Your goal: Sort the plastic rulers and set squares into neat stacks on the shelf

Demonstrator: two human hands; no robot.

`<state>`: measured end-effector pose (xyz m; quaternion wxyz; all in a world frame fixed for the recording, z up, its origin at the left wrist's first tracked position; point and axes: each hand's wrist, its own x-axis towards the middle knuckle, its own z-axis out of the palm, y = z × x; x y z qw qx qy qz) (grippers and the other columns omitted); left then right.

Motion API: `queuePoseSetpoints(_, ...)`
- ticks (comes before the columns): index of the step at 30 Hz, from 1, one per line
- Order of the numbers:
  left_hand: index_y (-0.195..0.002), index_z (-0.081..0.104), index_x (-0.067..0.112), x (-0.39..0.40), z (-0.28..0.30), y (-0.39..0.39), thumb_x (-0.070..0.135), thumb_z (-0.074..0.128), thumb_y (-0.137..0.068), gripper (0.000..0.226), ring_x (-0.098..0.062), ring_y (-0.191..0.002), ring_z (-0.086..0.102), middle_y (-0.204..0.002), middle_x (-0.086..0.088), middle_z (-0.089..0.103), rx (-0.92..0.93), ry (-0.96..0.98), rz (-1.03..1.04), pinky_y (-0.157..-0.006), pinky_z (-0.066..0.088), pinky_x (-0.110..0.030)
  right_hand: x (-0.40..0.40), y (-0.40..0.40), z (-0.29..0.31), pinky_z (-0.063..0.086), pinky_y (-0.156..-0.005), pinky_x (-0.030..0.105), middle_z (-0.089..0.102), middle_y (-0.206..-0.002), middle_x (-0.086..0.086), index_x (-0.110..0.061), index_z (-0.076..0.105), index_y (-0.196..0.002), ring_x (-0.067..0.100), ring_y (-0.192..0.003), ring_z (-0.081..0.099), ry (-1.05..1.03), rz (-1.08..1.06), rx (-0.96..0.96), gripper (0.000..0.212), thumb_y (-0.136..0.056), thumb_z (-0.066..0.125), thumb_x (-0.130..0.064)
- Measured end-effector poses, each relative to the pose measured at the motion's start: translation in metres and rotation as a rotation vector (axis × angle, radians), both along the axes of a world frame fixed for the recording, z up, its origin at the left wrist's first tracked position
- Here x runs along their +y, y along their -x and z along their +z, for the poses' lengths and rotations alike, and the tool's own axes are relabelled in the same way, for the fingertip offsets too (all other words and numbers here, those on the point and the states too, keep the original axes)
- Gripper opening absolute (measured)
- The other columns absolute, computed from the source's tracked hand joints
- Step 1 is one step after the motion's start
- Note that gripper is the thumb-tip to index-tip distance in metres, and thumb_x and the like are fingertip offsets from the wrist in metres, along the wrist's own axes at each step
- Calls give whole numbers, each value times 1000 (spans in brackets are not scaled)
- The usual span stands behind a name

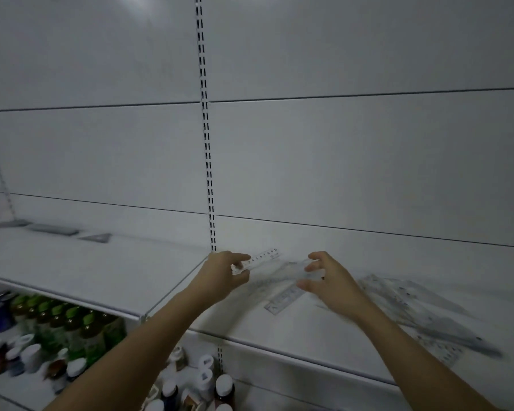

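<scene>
My left hand (224, 274) pinches one end of a short clear ruler (263, 258) with printed numbers, held just above the white shelf (107, 271). My right hand (328, 281) curls its fingers around a blurred clear plastic piece (298, 269) right beside it. Another clear ruler (284, 299) lies flat on the shelf between my hands. A loose pile of clear rulers and set squares (422, 312) spreads over the shelf to the right. A set square (97, 237) and two flat stacks (54, 229) sit at the far left.
A slotted upright (207, 149) runs down the white back panel behind my hands. The lower shelf holds green-capped bottles (72, 321) at the left and white-capped jars (202, 381) below the shelf's front edge.
</scene>
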<state>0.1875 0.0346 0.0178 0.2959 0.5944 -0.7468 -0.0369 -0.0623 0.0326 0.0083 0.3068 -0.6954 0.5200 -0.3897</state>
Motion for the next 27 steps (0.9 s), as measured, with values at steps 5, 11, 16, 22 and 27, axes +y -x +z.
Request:
queuePoseSetpoints(5, -127, 63, 23, 17, -4, -44, 36, 65, -90, 39, -7, -81, 50, -108, 3, 69, 3, 14, 45, -82, 42, -21, 7, -43, 6, 42, -57, 11, 60, -102, -2, -30, 46, -126, 7, -77, 53, 38, 53, 23, 56, -81, 77, -19)
queuePoseSetpoints(11, -127, 62, 28, 19, 6, -124, 37, 66, -89, 39, -8, -85, 50, -110, 7, 67, -24, 0, 66, -81, 42, -22, 8, -119, 14, 44, -52, 15, 66, -85, 6, -33, 52, -116, 11, -56, 52, 78, 93, 7, 46, -82, 74, -12)
queuePoseSetpoints(16, -124, 63, 32, 26, 16, -212, 39, 69, -87, 38, -10, -97, 58, -108, 12, 67, 44, 69, 103, -88, 46, -28, -4, -210, 14, 47, -52, 24, 70, -88, 13, -18, 57, -125, 21, -55, 61, -1, 108, -150, 33, -98, 43, -3)
queuePoseSetpoints(22, -129, 58, 33, 33, 4, -346, 40, 65, -89, 41, -7, -92, 55, -106, 15, 61, 33, -23, 90, -84, 44, -23, -22, -347, 8, 42, -61, 22, 66, -96, 12, -24, 46, -137, 10, -76, 59, -16, 46, -60, 40, -102, 38, -9)
queuePoseSetpoints(27, -132, 55, 33, 33, 5, -441, 36, 67, -88, 45, -5, -81, 47, -104, 13, 53, -19, -45, 110, -77, 38, -20, -41, -439, 8, 38, -104, 37, 42, -146, 8, -23, 31, -149, 25, -130, 44, -109, 56, 42, 48, -103, 38, -34)
